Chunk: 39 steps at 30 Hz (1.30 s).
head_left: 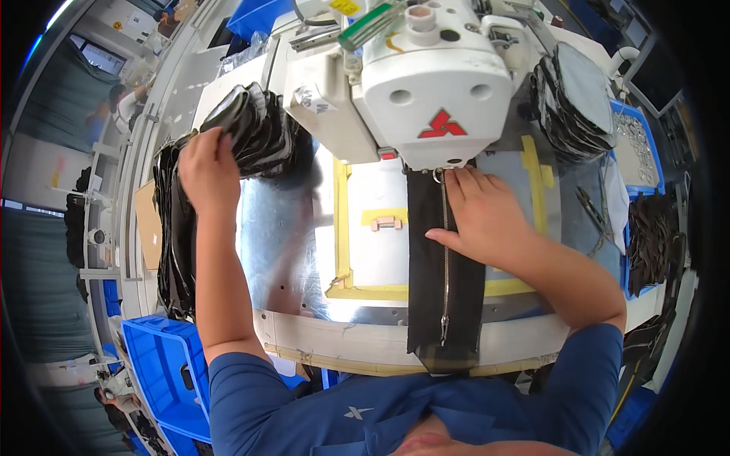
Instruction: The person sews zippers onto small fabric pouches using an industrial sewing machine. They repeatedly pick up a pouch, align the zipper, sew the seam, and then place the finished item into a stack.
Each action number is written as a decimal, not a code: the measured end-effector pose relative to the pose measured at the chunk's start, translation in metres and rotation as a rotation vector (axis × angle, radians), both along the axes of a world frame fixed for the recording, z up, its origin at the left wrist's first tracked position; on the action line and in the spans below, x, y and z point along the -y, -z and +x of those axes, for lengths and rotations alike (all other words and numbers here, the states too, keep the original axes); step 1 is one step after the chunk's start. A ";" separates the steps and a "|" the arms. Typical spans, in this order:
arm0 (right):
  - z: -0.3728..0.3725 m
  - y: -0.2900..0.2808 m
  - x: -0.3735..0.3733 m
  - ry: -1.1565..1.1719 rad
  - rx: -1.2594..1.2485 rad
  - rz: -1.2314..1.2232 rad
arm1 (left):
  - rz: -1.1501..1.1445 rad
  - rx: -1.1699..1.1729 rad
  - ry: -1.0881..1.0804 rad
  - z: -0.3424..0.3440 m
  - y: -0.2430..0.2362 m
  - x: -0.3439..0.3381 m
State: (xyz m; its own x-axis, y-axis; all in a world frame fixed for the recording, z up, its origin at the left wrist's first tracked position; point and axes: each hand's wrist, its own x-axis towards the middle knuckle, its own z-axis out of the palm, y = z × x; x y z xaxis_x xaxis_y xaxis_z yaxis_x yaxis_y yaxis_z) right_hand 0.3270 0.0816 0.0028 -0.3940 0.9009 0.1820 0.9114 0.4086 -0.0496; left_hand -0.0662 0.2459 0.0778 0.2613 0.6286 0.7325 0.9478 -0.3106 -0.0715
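Under the head of a white sewing machine lies a black fabric strip with a metal zipper. It runs toward me, and its lower end hangs over the table's front edge. My right hand rests flat on the strip's upper right part, fingers stretched out and thumb across the zipper. At the left, my left hand pinches the edge of a dark fabric piece at a pile of dark fabric pieces. Its fingertips are partly hidden. A long stack of dark fabric lies beside my left forearm.
Yellow tape borders the white work plate, with a small copper-coloured bracket on it. At the right are a stack of grey-backed fabric pieces, thread snips and a blue bin of small metal parts. A blue crate stands lower left.
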 end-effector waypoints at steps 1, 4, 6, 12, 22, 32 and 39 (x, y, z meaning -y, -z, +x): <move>0.000 0.002 0.000 0.003 -0.004 0.012 | 0.056 0.047 0.040 0.005 -0.011 0.012; 0.005 -0.003 0.000 -0.059 -0.095 0.056 | -0.150 0.592 0.270 0.022 -0.042 0.082; 0.006 -0.008 0.005 -0.123 -0.278 -0.009 | -0.392 0.842 0.506 0.048 -0.054 0.129; -0.008 -0.042 0.018 -0.348 -1.286 -0.301 | -1.256 1.224 0.830 0.100 -0.009 0.158; 0.014 -0.029 0.005 -0.036 -0.956 -0.124 | -0.828 0.565 0.842 0.165 0.060 0.110; 0.011 0.004 -0.010 -0.053 -0.778 0.023 | -0.750 0.445 0.738 0.161 0.081 0.093; 0.011 0.009 -0.014 -0.073 -0.776 0.021 | -0.862 0.531 0.731 0.164 0.085 0.092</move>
State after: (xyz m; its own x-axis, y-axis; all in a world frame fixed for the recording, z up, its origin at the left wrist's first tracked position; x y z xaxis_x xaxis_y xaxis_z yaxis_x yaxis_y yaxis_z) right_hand 0.3380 0.0952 -0.0064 -0.2053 0.8710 0.4464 0.5900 0.4741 -0.6536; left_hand 0.0977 0.1542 -0.0068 0.5500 0.7882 0.2761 0.3833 -0.5319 0.7551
